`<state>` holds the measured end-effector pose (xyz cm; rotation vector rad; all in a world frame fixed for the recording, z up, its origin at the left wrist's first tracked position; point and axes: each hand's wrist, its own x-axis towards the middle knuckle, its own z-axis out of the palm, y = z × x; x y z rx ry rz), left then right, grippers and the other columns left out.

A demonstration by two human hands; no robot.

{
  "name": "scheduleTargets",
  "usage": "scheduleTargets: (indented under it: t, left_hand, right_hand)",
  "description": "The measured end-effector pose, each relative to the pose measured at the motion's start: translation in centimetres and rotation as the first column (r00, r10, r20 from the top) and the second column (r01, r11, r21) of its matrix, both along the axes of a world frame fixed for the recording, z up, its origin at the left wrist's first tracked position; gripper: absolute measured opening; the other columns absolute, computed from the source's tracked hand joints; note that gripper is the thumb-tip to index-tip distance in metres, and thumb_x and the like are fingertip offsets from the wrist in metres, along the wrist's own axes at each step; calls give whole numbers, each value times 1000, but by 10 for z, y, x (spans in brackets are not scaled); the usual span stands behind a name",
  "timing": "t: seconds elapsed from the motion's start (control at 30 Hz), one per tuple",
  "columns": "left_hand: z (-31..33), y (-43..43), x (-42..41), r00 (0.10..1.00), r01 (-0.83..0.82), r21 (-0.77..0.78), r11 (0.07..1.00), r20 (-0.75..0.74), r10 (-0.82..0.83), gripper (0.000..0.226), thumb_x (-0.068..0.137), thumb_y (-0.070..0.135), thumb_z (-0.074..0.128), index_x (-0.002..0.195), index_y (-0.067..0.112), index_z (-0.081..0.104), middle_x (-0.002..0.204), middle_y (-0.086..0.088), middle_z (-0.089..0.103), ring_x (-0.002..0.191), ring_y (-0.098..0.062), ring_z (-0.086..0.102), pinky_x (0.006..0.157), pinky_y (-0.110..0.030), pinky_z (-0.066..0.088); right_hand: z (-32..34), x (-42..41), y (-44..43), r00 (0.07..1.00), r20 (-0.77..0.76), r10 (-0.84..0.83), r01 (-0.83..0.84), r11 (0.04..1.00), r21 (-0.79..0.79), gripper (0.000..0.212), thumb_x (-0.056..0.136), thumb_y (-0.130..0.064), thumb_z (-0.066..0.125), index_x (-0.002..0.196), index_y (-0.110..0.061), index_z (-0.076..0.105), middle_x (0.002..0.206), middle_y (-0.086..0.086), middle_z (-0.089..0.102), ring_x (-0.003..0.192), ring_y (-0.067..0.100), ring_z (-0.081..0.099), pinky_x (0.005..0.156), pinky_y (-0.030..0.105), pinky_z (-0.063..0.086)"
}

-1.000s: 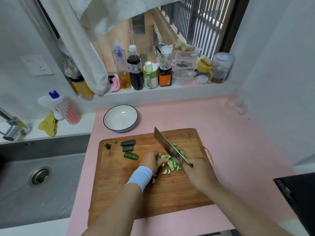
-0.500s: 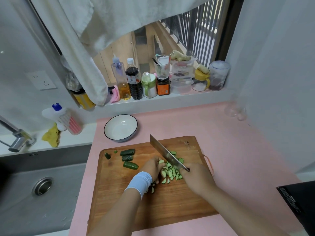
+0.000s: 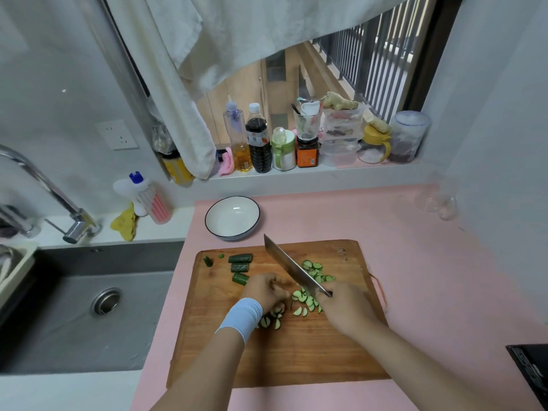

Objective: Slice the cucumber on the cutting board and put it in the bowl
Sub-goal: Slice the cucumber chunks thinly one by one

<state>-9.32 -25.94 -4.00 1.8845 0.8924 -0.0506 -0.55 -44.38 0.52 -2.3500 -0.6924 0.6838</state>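
We see pale walls [image 3: 44, 84] with a socket [image 3: 117, 134], and a far barred window [image 3: 382, 54] under a hanging white cloth [image 3: 267, 28]. Bottles and jars [image 3: 258, 143] line its sill [image 3: 341, 175]. A steel sink [image 3: 59, 321] and tap [image 3: 53, 191] lie left of the pink countertop [image 3: 415, 262].

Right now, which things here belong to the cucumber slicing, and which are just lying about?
In the job: cutting board, knife in the right hand, left hand curled beside the blade, cucumber slices, uncut cucumber chunks, empty bowl.

Lying about: sauce bottles and jars on the sill, sink, tap, yellow sponge, hanging cloth.
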Motion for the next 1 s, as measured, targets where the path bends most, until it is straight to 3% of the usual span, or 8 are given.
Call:
scheduleTargets:
  t: [0.1, 0.23, 0.33, 0.47, 0.53, 0.67, 0.8, 1.0]
  left_hand:
    - [-8, 3, -9, 995, -87, 152, 985, -35, 93, 18, 90, 21, 65, 106, 22, 71, 90, 9, 72, 79, -5, 67, 73, -16, 49]
    - [-21, 10, -34, 941, -98, 415, 904, -258, 220, 34, 95, 9, 44, 123, 18, 61, 129, -7, 56, 110, -25, 58, 93, -30, 46]
    - [-32, -1, -47, 876, -149, 399, 905, -372, 309, 39, 89, 7, 46, 127, 11, 52, 136, -14, 42, 118, -30, 51, 100, -34, 43]
    - [-34, -21, -38, 910, -245, 255, 936, -274, 312, 32, 89, 7, 51, 119, 9, 61, 130, -8, 52, 117, -28, 53, 102, -31, 41]
    - [-33, -22, -29, 911, -366, 54, 929, -180, 370, 28, 90, 7, 49, 112, 11, 66, 119, -6, 63, 111, -28, 59, 100, -33, 45]
    - [-42, -3, -37, 774, -620, -247, 744, -40, 632, 32, 88, -9, 37, 92, 10, 63, 80, -6, 63, 72, -27, 57, 85, -46, 54]
    - [-19, 8, -77, 697, -716, -2, 698, 52, 716, 22, 92, -1, 49, 92, 14, 65, 94, 0, 62, 94, -25, 57, 95, -26, 38]
    - [-15, 5, -102, 695, -719, 121, 685, 116, 709, 26, 94, 7, 45, 99, 24, 64, 104, 5, 61, 97, -20, 54, 100, -27, 37]
  right_hand:
    - [-2, -3, 2, 1000, 5, 23, -23, 1000, -4, 21, 98, -31, 53, 87, -37, 70, 57, -6, 62, 47, 8, 52, 45, 24, 34]
    - [-4, -10, 5, 998, -14, 56, -57, 998, -4, 21, 97, -32, 53, 93, -44, 70, 60, -4, 65, 50, 11, 55, 47, 26, 38]
    - [-11, -19, 8, 996, -46, 75, -75, 997, 2, 22, 96, -33, 53, 86, -34, 72, 55, -6, 61, 49, 12, 53, 48, 28, 36]
    - [-16, -32, 5, 994, -57, 89, -89, 996, 12, 23, 96, -34, 53, 83, -32, 72, 57, -6, 61, 55, 13, 57, 52, 31, 40]
    - [-17, -34, 0, 995, -49, 90, -90, 996, 8, 25, 97, -36, 51, 82, -34, 70, 59, -7, 63, 59, 14, 61, 55, 33, 45]
    - [-14, -36, -9, 992, -33, 120, -120, 993, 2, 25, 99, -39, 46, 92, -40, 70, 63, -9, 65, 61, 10, 62, 54, 30, 43]
    - [-14, -55, -9, 981, -12, 195, -195, 981, 13, 27, 99, -37, 46, 83, -30, 66, 55, -8, 55, 59, 15, 58, 53, 31, 36]
    - [-21, -92, -7, 961, 1, 275, -275, 960, -50, 32, 99, -36, 43, 70, -26, 52, 56, -4, 50, 54, 16, 48, 51, 33, 33]
